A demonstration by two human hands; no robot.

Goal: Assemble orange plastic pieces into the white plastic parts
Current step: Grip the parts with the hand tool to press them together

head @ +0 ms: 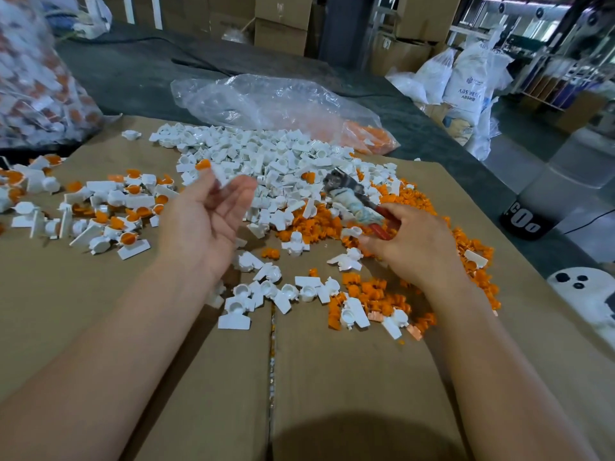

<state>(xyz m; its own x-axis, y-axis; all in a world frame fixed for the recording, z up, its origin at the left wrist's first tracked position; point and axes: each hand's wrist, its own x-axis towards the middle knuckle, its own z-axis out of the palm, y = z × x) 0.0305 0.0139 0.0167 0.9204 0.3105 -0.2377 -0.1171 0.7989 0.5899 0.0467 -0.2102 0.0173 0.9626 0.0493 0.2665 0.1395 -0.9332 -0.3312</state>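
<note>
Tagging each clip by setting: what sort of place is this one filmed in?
Most likely a factory or warehouse workshop: stacked cardboard boxes at the back, white sacks marked ABS to the right, and heaps of loose white parts and orange pieces in front.

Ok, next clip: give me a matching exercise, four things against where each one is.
Things:
1 pliers
2 white-and-orange piece
3 clear bag
4 loose orange pieces

Places:
A pinched at the left hand fingertips
B behind the white pile
C gripped in the right hand
D heaped on the right side of the cardboard

Pairs: 1-C, 2-A, 3-B, 4-D
</note>
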